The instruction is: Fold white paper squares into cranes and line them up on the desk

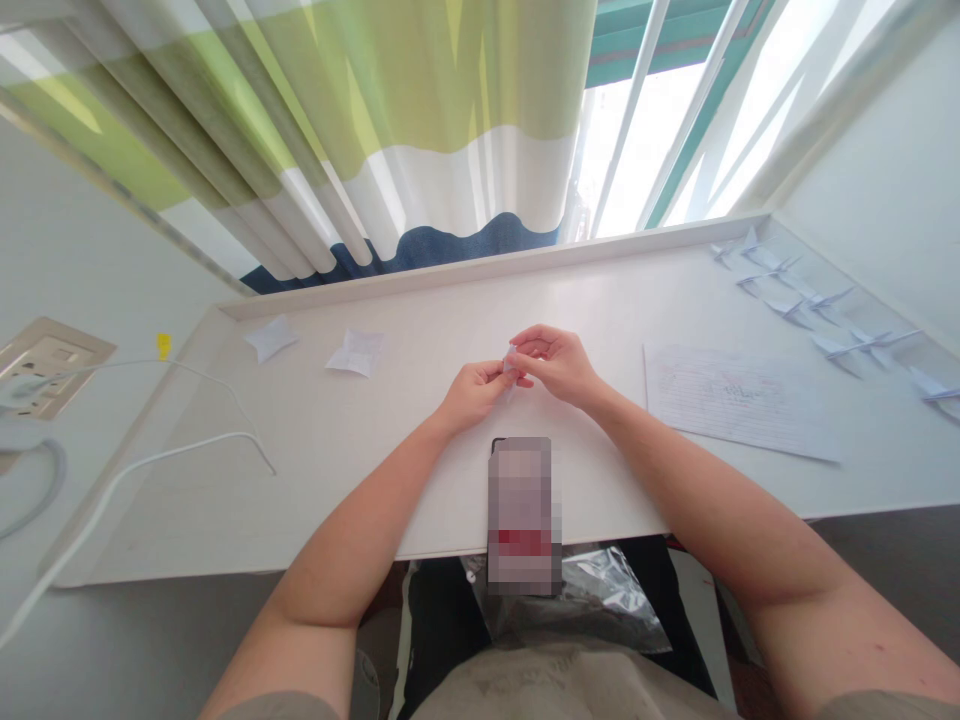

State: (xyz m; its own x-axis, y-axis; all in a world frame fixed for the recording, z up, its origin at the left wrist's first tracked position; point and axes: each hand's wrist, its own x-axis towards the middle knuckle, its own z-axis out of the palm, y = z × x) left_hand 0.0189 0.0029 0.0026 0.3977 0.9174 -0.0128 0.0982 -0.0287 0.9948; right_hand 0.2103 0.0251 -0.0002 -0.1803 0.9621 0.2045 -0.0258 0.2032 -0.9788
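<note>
A small piece of folded white paper [510, 362] is pinched between both hands just above the middle of the white table. My left hand [480, 388] holds its lower left side, thumb and fingers closed. My right hand [553, 362] grips it from the right with thumb and fingertips, the other fingers curled over. The hands partly hide the paper, so its folds are hard to make out. Nearer to me lies a phone [523, 500] with a blurred screen, reaching over the table's front edge.
Two creased paper squares [356, 353] [271, 338] lie at the left. Written sheets [739, 395] lie at the right, with several folded paper cranes [870, 345] along the wall. A white cable [187, 440] crosses the left side. Clear plastic [607, 595] rests on my lap.
</note>
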